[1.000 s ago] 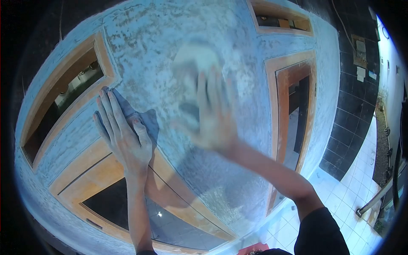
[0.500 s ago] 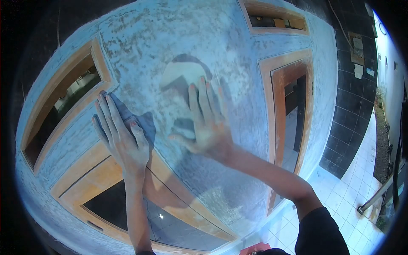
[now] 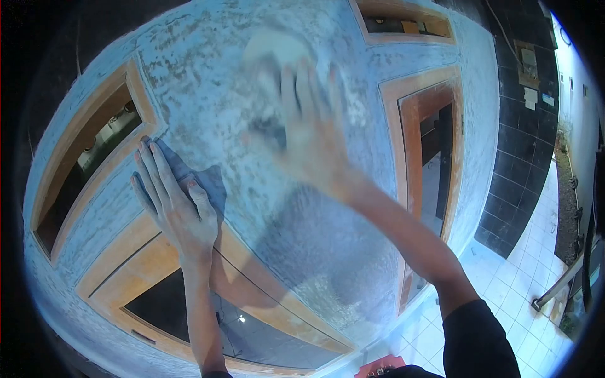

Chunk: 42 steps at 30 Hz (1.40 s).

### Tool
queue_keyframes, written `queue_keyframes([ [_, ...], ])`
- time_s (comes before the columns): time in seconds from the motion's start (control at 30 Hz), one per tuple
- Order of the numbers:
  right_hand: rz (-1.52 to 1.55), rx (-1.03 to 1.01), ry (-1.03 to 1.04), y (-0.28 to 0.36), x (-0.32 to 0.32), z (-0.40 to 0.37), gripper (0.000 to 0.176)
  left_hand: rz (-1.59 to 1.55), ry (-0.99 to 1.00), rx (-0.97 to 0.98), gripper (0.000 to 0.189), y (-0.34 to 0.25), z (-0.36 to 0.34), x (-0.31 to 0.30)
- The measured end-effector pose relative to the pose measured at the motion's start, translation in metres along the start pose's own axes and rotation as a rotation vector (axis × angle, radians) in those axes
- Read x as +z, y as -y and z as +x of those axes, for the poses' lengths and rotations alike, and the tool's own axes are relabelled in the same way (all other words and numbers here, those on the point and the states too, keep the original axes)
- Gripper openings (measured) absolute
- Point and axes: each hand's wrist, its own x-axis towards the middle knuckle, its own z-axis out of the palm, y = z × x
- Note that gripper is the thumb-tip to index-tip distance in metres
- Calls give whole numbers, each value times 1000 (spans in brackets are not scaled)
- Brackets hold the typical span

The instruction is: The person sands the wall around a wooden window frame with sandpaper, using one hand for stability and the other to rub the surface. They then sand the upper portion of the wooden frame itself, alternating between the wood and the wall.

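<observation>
Pale sheet [image 3: 277,47] lay left of the tall wooden frame [image 3: 395,138].
The right hand [image 3: 313,138], nearer, overlapped it (hold too blurred to tell); the left hand [image 3: 183,214] rested unclenched.

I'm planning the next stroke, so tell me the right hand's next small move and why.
Probably slide the right hand and its pale pad slightly left: the wall there looks mottled, and the left hand lies lower, out of the way.
</observation>
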Motion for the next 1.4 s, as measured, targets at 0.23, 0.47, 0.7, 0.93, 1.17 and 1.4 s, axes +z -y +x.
queue_keyframes([
  [0.23,150,79,-38,41,-2,-65,111,4,-1,-4,67,1,-1,0],
  [0.47,-31,88,-88,-18,2,19,108,-8,14,12,67,2,-1,-1],
  [0.7,187,86,76,37,-13,-78,103,-10,6,0,67,1,-6,-1],
  [0.93,-140,76,-95,-48,3,27,101,-18,-23,19,66,3,-6,0],
  [1.17,63,11,56,22,-10,-80,98,-32,17,3,62,3,-10,-4],
  [1.4,-137,184,-159,-46,5,31,79,-45,43,-6,63,2,-10,-4],
])
